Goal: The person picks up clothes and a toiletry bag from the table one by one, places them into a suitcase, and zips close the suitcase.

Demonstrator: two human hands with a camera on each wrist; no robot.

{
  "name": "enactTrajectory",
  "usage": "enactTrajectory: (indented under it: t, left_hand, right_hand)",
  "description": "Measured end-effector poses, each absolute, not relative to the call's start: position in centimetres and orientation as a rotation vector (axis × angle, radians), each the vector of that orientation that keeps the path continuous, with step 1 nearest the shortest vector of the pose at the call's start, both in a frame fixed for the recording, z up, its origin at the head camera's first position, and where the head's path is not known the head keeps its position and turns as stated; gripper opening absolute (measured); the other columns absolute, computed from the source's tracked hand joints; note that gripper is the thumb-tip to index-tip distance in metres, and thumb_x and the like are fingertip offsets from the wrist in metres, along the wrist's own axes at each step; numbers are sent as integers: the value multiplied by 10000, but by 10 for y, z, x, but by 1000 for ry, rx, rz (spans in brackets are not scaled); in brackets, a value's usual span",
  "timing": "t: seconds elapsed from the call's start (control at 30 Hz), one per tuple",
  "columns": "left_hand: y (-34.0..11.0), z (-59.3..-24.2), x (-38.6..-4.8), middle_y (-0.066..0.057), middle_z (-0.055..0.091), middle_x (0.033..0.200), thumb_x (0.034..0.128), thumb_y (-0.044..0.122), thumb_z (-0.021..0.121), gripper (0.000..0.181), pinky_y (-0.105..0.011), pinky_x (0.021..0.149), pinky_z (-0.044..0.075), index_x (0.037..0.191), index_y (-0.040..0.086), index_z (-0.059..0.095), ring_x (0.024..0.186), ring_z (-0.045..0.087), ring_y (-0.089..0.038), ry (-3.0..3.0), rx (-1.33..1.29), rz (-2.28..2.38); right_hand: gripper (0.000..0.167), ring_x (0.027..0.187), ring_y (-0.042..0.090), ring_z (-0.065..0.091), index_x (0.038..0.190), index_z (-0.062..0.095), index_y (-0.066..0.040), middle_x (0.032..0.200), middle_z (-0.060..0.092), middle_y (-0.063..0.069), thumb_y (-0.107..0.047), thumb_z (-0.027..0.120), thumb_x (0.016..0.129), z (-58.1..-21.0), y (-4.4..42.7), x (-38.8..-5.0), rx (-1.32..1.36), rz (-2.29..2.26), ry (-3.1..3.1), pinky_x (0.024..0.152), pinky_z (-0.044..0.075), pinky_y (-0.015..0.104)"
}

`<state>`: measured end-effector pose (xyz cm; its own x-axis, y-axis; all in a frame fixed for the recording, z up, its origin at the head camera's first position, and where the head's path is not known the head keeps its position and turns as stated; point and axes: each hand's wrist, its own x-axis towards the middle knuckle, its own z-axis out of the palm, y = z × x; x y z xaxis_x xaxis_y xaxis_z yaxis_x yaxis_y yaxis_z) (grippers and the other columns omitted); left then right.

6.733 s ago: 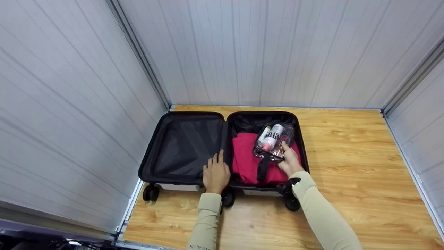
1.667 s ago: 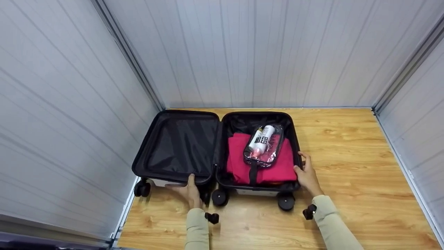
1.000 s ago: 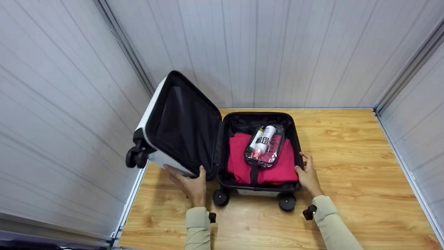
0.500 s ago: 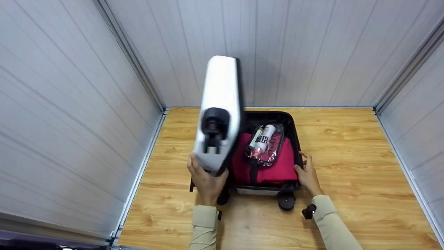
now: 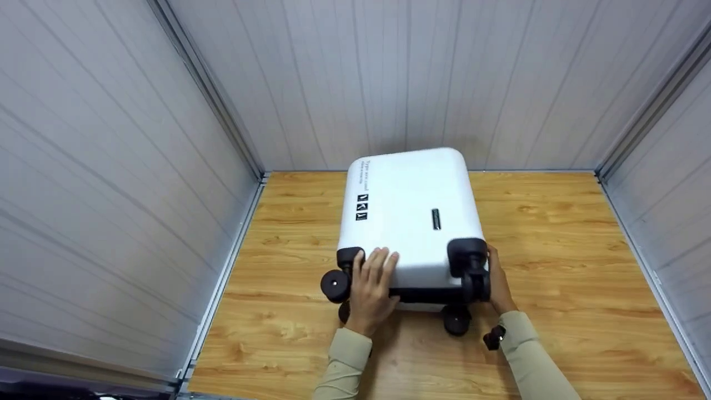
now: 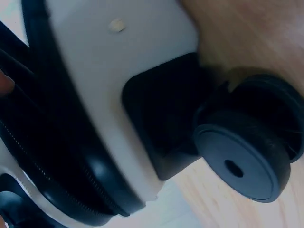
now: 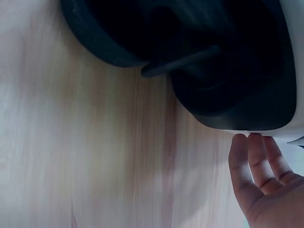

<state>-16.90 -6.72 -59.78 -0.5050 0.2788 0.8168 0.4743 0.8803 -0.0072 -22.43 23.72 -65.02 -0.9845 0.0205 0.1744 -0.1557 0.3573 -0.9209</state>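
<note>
A white hard-shell suitcase [image 5: 408, 205] lies on the wooden floor in the head view, its lid folded over the base and tilted with a dark gap at the front. My left hand [image 5: 373, 291] grips the lid's front edge beside a black caster, fingers on the white shell and thumb low at the rim. In the left wrist view a fingertip [image 6: 5, 84] shows by the dark zipped gap. My right hand [image 5: 500, 283] is at the suitcase's right side, partly hidden behind a caster. The right wrist view shows its extended fingers [image 7: 259, 161] touching the shell. The suitcase's contents are hidden.
Black caster wheels [image 5: 335, 285] stick out at the front of the suitcase. Wooden floor [image 5: 566, 266] extends to both sides. Pale panel walls [image 5: 411, 83] stand behind and at left and right, with the back wall close to the suitcase.
My left hand has swung the lid up and over rightward onto the base, covering the red cloth and the clear toiletry bag. My right hand let go of that bag earlier and moved to the suitcase's right side.
</note>
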Motion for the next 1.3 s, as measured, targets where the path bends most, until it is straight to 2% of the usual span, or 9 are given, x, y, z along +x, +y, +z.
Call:
enactTrajectory:
  t: [0.2, 0.33, 0.43, 0.63, 0.77, 0.87, 1.07, 1.2, 1.3]
  left_hand:
    - [-60, -608, -167, -89, 583, 1437, 677, 53, 742, 796, -558, 1157, 390, 1448, 142, 567, 1348, 545, -260, -2154, -572, -178]
    - [-57, -609, -165, -79, 552, 1460, 700, 22, 702, 798, -546, 1183, 362, 1469, 165, 544, 1378, 511, -255, -2207, -546, -189]
    - [-55, -608, -163, -78, 522, 1483, 672, 16, 732, 863, -542, 1198, 341, 1492, 174, 514, 1401, 481, -256, -2251, -530, -193]
    - [-52, -603, -157, -73, 477, 1518, 618, 148, 871, 986, -535, 1218, 311, 1516, 186, 465, 1432, 439, -258, -2319, -491, -192]
    - [-55, -592, -150, -75, 479, 1513, 676, 337, 895, 937, -543, 1208, 330, 1501, 193, 473, 1434, 439, -261, -2378, -493, -274]
    - [-61, -580, -147, -83, 546, 1439, 756, 364, 857, 739, -525, 1183, 378, 1408, 174, 566, 1380, 499, -263, -2354, -499, -451]
    - [-95, -572, -151, -144, 656, 1257, 893, 161, 734, 350, -465, 1052, 477, 1223, 51, 694, 1200, 597, -308, -2178, -207, -876]
    - [-127, -585, -160, -176, 653, 1316, 1029, 169, 574, 323, -526, 1048, 466, 1311, 27, 645, 1240, 589, -367, -2238, 132, -1285]
    - [-144, -604, -169, -218, 585, 1438, 1111, 219, 414, 405, -571, 1083, 441, 1439, 28, 555, 1326, 550, -411, -2288, 209, -1738]
  right_hand:
    - [612, 1211, -22, 499, 1524, 426, -32, 1395, 607, 204, 0, 634, 950, -656, 236, -224, 105, 1634, -2400, 1039, 354, 186]
    - [508, 932, 12, 524, 1473, 517, -43, 1109, 653, 153, 53, 528, 975, -659, 233, -224, -7, 1532, -2349, 807, 388, 157]
    - [476, 765, 37, 453, 1396, 587, -14, 967, 621, 135, 92, 512, 938, -662, 231, -221, -45, 1412, -2280, 669, 343, 147]
    - [443, 753, 4, 476, 1298, 636, 44, 988, 675, 198, 88, 566, 862, -664, 229, -217, 38, 1211, -2192, 658, 350, 117]
    - [415, 717, 80, 529, 1258, 658, 49, 946, 695, 187, 108, 587, 853, -665, 231, -214, 109, 1108, -2197, 649, 376, 123]
    - [387, 669, 161, 591, 1232, 687, 36, 931, 727, 183, 130, 631, 862, -664, 237, -210, 142, 1068, -2239, 613, 435, 143]
    - [326, 686, 212, 662, 1219, 724, 13, 987, 766, 182, 96, 593, 933, -648, 244, -203, 108, 1138, -2399, 610, 497, 245]
    - [281, 734, 80, 645, 1216, 733, -22, 1046, 762, 164, -21, 531, 1021, -625, 245, -206, -17, 1288, -2438, 628, 460, 159]
    - [275, 856, 6, 603, 1254, 702, -41, 1142, 724, 147, -141, 534, 1060, -601, 242, -208, -60, 1392, -2427, 721, 455, 97]
